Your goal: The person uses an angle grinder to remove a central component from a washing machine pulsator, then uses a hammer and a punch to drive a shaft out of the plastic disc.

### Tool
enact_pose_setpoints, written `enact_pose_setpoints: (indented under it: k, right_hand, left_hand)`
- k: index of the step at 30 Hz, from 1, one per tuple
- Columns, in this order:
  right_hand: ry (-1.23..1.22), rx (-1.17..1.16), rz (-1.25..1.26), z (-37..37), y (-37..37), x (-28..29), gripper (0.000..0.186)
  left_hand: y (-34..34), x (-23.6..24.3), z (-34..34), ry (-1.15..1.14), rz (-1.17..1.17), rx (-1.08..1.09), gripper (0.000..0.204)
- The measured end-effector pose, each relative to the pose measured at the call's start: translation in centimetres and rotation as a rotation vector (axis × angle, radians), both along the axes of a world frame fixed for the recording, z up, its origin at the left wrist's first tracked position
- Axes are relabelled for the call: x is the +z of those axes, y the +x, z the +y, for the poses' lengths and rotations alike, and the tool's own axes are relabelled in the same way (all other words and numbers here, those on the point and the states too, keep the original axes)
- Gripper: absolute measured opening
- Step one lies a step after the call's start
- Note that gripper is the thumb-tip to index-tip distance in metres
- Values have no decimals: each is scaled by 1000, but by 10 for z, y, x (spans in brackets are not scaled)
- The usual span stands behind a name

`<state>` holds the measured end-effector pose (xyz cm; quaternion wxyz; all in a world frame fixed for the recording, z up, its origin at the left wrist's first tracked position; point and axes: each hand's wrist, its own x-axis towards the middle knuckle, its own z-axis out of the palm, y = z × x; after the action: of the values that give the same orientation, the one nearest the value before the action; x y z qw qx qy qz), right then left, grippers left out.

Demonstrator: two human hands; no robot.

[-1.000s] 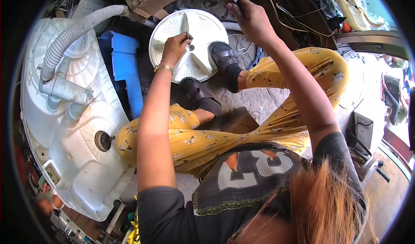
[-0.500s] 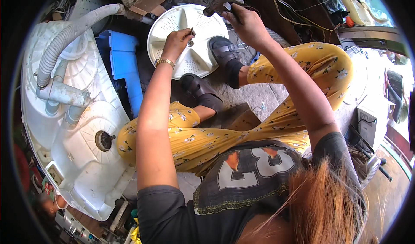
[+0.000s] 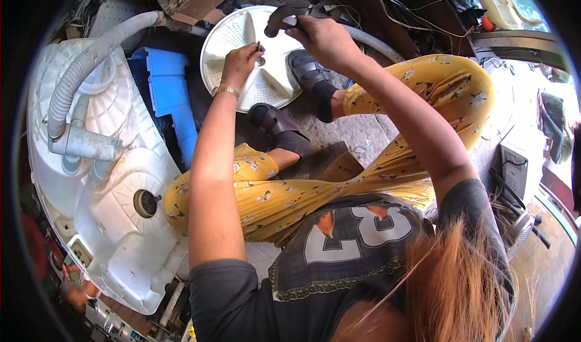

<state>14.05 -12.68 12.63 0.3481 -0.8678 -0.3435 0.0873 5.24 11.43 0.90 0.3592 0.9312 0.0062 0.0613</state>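
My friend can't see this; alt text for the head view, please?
A person holds a hammer in the right hand by a round white disc; the left hand pinches a thin rod near the disc's centre. A white plastic housing is at left.

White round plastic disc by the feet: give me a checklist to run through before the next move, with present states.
1. Right hand grips the dark metal hammer: ok, fingers closed around it.
2. Left hand holds the thin dark metal rod over the white round plastic disc: ok, pinched near the middle.
3. Rod tip seated at the hub: cannot tell, fingers hide it.
4. Hammer head apart from left hand: ok, a gap shows.
5. Black strapped sandal on right foot away from disc: not ok, it overlaps the rim in this view.
6. Hands gloved: not ok, both bare.
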Motion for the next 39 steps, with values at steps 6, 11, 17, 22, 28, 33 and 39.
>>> enact_pose_setpoints:
  k: [6, 11, 17, 22, 28, 33, 39]
  right_hand:
    - [-52, 117, -81, 18, -1, 4, 37]
    - [-84, 167, -145, 23, 1, 10, 36]
    - [-267, 281, -138, 41, -1, 34, 37]
    - [-342, 458, -253, 70, -8, 46, 31]
    - [-535, 522, -265, 89, 0, 40, 32]
    - [-296, 466, -320, 108, -13, 74, 29]
    - [6, 409, -346, 109, -2, 101, 35]
  left_hand:
    - [-10, -7, -7, -33, -70, 72, 9]
    - [-18, -13, -16, -30, -157, 231, 8]
    - [-24, -24, -14, 9, -269, 328, 10]
    - [-31, -31, -13, 74, -256, 428, 14]
    - [-27, -26, -20, 47, -240, 426, 16]
    - [-42, -24, -16, -72, -245, 428, 11]
    - [-44, -24, -14, -249, -260, 499, 8]
